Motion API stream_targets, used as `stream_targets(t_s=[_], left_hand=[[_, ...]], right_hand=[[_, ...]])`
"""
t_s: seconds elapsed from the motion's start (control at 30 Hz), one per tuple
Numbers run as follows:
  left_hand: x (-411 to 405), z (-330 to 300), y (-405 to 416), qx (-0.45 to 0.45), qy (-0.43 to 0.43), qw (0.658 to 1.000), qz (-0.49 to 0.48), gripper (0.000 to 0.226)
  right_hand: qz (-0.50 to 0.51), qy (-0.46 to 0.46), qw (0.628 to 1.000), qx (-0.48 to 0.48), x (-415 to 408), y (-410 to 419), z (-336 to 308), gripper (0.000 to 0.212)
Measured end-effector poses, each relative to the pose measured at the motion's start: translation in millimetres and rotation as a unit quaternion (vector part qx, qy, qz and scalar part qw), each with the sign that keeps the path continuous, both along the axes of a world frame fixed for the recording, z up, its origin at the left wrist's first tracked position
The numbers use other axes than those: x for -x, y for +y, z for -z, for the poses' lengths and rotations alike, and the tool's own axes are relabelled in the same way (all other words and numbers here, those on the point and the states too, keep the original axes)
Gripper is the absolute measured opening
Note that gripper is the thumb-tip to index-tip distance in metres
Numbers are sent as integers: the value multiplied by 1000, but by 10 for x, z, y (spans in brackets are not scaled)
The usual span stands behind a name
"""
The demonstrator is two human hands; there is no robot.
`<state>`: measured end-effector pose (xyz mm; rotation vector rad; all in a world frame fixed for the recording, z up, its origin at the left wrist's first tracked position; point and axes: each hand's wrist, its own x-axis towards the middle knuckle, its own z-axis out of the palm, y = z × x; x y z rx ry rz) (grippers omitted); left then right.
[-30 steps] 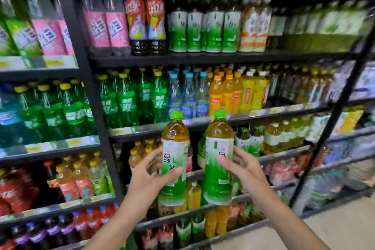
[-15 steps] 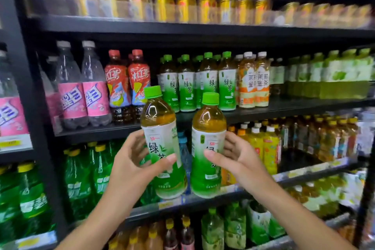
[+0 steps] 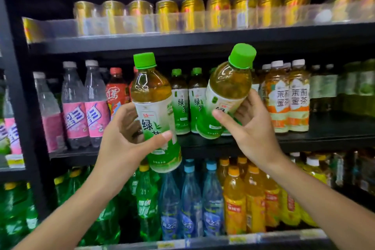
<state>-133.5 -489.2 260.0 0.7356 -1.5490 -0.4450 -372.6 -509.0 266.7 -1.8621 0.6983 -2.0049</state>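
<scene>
Two green-tea bottles are held up in front of the shelving, one in each grip. The left bottle (image 3: 154, 107) stands nearly upright, its long axis close to vertical, with the green cap on top leaning a little to the left. The left grip (image 3: 121, 144) wraps its label, thumb across the front and fingers behind. The right bottle (image 3: 225, 95) lies on a clear diagonal, cap pointing up and to the right and base down to the left. The right grip (image 3: 251, 128) clasps its lower half from the right side. Its base is at the front edge of the middle shelf (image 3: 324, 138); whether it touches cannot be told.

Between the two grips, further back, shelved green-tea bottles (image 3: 180, 103) of the same kind stand upright, right where the tilted base points. Just beyond the right grip stand orange-labelled tea bottles (image 3: 288, 97). Past the left grip are red-labelled bottles (image 3: 116, 91), then clear bottles with pink labels (image 3: 85, 107). Above both grips runs a blurred row of gold cans (image 3: 192, 14). Below them stand green soda bottles (image 3: 146, 199), blue bottles (image 3: 190, 199) and orange drinks (image 3: 243, 199).
</scene>
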Motion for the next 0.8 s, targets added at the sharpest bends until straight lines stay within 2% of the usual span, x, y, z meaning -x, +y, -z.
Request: stream_targets(t_s=[0.13, 0.3, 0.5, 0.6, 0.8], left_hand=[[49, -27, -147, -6, -6, 1000, -22, 69], [108, -24, -247, -5, 2, 999, -38, 63], [84, 41, -339, -6, 9, 998, -56, 66], [72, 43, -389, -7, 11, 998, -55, 68], [70, 98, -405, -3, 35, 999, -42, 72]], right_hand=[[8, 28, 1000, -2, -14, -371, -133, 58], [18, 100, 994, -38, -66, -733, -127, 50], [79, 171, 978, -89, -138, -1011, -72, 36], [136, 204, 964, -107, -129, -1055, -73, 43], [256, 306, 906, -145, -83, -1016, -128, 65]])
